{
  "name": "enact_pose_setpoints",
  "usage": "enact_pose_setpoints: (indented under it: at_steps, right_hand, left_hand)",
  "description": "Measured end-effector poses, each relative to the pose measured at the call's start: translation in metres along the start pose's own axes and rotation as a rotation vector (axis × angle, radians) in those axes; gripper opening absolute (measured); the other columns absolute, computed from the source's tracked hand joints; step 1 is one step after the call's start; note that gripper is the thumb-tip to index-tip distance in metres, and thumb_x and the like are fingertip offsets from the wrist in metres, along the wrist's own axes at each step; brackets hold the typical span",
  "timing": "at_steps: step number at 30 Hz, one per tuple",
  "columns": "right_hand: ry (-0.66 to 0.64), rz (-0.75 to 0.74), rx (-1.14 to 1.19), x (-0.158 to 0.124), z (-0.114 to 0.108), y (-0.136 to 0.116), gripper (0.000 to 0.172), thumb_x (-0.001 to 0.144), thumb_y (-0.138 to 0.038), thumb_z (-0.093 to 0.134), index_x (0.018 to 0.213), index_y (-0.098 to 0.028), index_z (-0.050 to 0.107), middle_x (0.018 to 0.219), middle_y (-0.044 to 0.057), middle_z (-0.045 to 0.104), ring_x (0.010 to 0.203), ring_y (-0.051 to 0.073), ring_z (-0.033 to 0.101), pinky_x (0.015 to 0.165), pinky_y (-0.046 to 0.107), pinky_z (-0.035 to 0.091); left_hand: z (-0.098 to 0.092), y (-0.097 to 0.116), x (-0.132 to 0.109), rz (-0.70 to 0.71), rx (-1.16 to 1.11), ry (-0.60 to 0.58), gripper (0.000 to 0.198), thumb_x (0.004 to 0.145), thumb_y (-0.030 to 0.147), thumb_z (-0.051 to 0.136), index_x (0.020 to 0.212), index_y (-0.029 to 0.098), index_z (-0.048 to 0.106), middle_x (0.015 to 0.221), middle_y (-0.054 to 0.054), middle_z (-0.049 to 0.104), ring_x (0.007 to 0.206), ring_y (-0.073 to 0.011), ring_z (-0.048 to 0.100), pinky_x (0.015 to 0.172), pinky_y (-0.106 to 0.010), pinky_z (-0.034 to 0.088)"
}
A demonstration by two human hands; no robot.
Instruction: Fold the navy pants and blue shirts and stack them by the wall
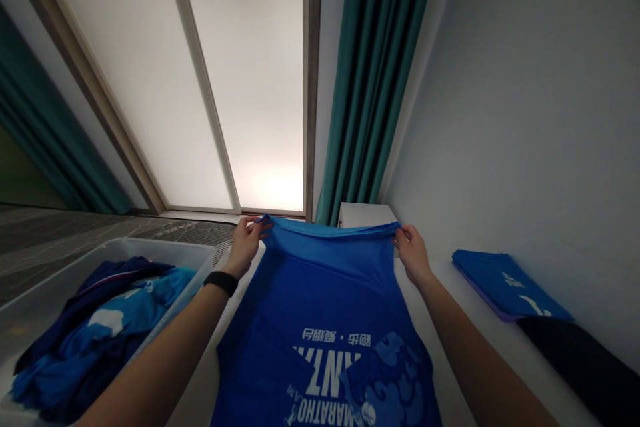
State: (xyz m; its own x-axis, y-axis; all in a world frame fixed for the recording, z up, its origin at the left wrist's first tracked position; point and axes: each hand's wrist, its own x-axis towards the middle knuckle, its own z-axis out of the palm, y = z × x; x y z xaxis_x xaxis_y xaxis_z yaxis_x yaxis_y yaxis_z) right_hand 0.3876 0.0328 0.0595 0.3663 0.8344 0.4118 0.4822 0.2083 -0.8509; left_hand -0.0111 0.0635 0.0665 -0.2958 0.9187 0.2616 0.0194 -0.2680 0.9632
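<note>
A blue T-shirt [325, 307] with white print lies spread on a white table [450, 360], its far hem lifted. My left hand [246, 243] pinches the hem's left corner, a black band on its wrist. At the right corner of the same hem my right hand [411, 250] is closed on the cloth. Both arms reach forward along the shirt's sides.
A clear plastic bin [165, 257] at the left holds several crumpled blue garments. Folded blue shirts [505, 283] lie stacked at the right by the wall, with a dark item [585, 360] nearer me. Teal curtains [370, 80] and a frosted window stand ahead.
</note>
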Motion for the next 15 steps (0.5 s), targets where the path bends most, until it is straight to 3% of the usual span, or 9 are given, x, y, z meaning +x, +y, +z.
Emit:
enact_pose_setpoints:
  at_steps: [4, 8, 12, 15]
  right_hand:
    - [-0.122, 0.063, -0.008, -0.006, 0.004, 0.032, 0.029, 0.088, -0.034, 0.041, 0.112, -0.023, 0.053, 0.107, 0.009, 0.068, 0.087, 0.018, 0.069, 0.071, 0.033, 0.057]
    - [-0.221, 0.067, -0.105, -0.023, -0.002, 0.055, 0.036, 0.083, -0.023, 0.043, 0.117, -0.020, 0.056, 0.109, 0.011, 0.068, 0.087, 0.019, 0.070, 0.080, 0.036, 0.056]
    - [-0.297, 0.003, -0.247, -0.037, -0.018, 0.067, 0.037, 0.085, -0.024, 0.037, 0.112, -0.019, 0.062, 0.110, 0.012, 0.068, 0.102, 0.021, 0.065, 0.096, 0.040, 0.049]
    - [-0.373, -0.064, -0.354, -0.051, -0.029, 0.070, 0.041, 0.086, -0.026, 0.035, 0.115, -0.018, 0.064, 0.119, 0.012, 0.066, 0.114, 0.021, 0.059, 0.107, 0.041, 0.041]
  left_hand:
    - [0.000, -0.020, -0.001, -0.016, 0.125, -0.084, 0.036, 0.080, 0.037, 0.062, 0.109, 0.020, 0.049, 0.111, -0.012, 0.071, 0.107, -0.0233, 0.067, 0.084, -0.035, 0.055]
    - [-0.004, -0.041, -0.012, -0.055, 0.347, -0.177, 0.058, 0.079, 0.030, 0.060, 0.132, 0.016, 0.043, 0.126, -0.020, 0.063, 0.118, -0.0276, 0.061, 0.096, -0.041, 0.050]
    - [-0.005, -0.049, -0.032, -0.008, 0.543, -0.271, 0.067, 0.075, 0.029, 0.062, 0.138, 0.010, 0.044, 0.144, -0.021, 0.048, 0.137, -0.0315, 0.042, 0.115, -0.046, 0.029]
    - [-0.002, -0.049, -0.052, 0.076, 0.740, -0.393, 0.064, 0.079, 0.035, 0.060, 0.137, 0.010, 0.049, 0.151, -0.017, 0.041, 0.142, -0.0320, 0.032, 0.119, -0.046, 0.019]
